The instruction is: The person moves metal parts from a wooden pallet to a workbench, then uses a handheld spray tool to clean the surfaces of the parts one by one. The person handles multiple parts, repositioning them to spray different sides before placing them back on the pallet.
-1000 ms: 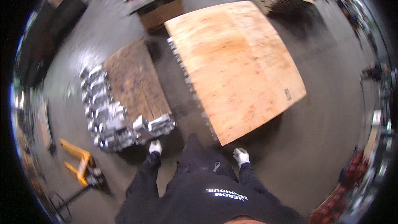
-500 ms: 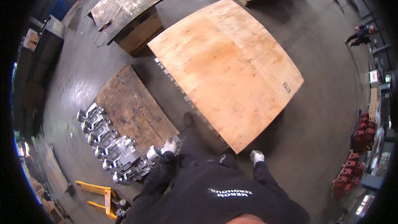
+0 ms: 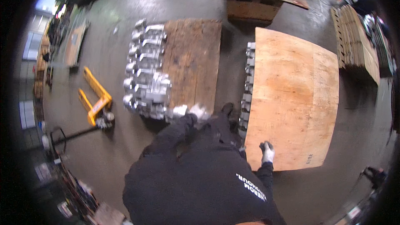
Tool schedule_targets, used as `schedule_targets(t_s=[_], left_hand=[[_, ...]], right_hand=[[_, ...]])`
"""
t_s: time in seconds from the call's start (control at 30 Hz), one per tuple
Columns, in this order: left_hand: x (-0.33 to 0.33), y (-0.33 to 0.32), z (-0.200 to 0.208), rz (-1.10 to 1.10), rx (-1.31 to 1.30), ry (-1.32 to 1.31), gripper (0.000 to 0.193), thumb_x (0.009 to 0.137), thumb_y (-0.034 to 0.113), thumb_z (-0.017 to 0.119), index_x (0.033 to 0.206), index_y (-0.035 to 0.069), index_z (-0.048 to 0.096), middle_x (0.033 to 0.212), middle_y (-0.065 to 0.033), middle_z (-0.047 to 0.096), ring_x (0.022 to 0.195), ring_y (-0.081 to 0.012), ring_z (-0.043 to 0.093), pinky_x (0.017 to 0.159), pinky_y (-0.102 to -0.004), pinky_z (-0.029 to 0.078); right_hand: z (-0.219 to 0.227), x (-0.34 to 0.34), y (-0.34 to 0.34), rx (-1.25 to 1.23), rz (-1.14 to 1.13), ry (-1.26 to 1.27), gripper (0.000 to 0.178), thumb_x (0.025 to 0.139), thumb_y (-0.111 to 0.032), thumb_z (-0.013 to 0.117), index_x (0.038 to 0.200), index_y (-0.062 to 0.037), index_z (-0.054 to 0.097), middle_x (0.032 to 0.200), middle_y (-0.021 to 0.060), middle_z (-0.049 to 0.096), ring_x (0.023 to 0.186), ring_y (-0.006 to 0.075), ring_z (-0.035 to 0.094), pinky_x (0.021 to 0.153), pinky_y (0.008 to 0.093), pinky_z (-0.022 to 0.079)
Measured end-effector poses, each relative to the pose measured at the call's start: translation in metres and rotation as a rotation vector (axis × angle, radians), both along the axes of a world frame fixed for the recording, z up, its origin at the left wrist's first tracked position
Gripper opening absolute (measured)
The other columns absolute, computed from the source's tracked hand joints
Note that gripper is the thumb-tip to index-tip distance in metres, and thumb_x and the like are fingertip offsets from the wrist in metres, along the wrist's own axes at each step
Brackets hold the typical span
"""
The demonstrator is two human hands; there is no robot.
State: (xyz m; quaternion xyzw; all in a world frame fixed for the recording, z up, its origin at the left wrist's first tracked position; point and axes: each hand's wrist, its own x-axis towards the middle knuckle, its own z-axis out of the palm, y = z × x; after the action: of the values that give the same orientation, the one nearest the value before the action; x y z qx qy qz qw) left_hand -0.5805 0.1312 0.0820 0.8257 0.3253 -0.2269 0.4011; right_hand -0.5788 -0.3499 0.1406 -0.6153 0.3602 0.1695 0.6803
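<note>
My left hand (image 3: 196,111), in a light glove, reaches forward to the near corner of a heap of shiny grey metal castings (image 3: 148,81); it is blurred, and I cannot tell whether it grips one. The castings lie along the left side of a dark wooden board (image 3: 196,58). My right hand (image 3: 267,151), also gloved, rests on the near left edge of a large pale plywood sheet (image 3: 291,96). More metal castings (image 3: 248,79) show in a row under that sheet's left edge. My dark shoe (image 3: 227,109) stands between the two boards.
A yellow pallet jack (image 3: 96,100) stands on the grey concrete floor to the left. A wooden crate (image 3: 252,8) with a board on top sits at the back. A stack of wooden boards (image 3: 358,41) lies at the right. Shelving and clutter line the left rim.
The view has swung to the left, so the castings and pallet jack now sit more central. My left hand has reached out to the castings; my right hand has come onto the plywood edge.
</note>
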Motion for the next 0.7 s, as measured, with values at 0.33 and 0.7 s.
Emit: schedule_targets(t_s=[0.33,0.7], left_hand=[[-0.181,-0.006,0.017,0.496,0.098,0.127,0.047,0.088,0.040,0.057,0.114,0.002,0.065,0.112,-0.0244,0.066,0.111,-0.0380,0.060,0.095,-0.0420,0.047],[-0.223,-0.035,-0.022,0.876,0.010,0.034,0.036,0.089,0.030,0.062,0.112,0.003,0.065,0.109,-0.0193,0.068,0.103,-0.0330,0.064,0.089,-0.0393,0.050]], right_hand=[[-0.046,0.049,0.000,-0.076,0.391,0.261,0.028,0.089,-0.010,0.064,0.111,0.0062,0.057,0.095,0.0198,0.067,0.083,0.0289,0.069,0.073,0.0378,0.059],[-0.019,0.234,0.113,-0.122,0.726,0.017,0.028,0.091,-0.013,0.063,0.111,0.0064,0.060,0.093,0.0171,0.069,0.081,0.0262,0.069,0.073,0.0338,0.057]])
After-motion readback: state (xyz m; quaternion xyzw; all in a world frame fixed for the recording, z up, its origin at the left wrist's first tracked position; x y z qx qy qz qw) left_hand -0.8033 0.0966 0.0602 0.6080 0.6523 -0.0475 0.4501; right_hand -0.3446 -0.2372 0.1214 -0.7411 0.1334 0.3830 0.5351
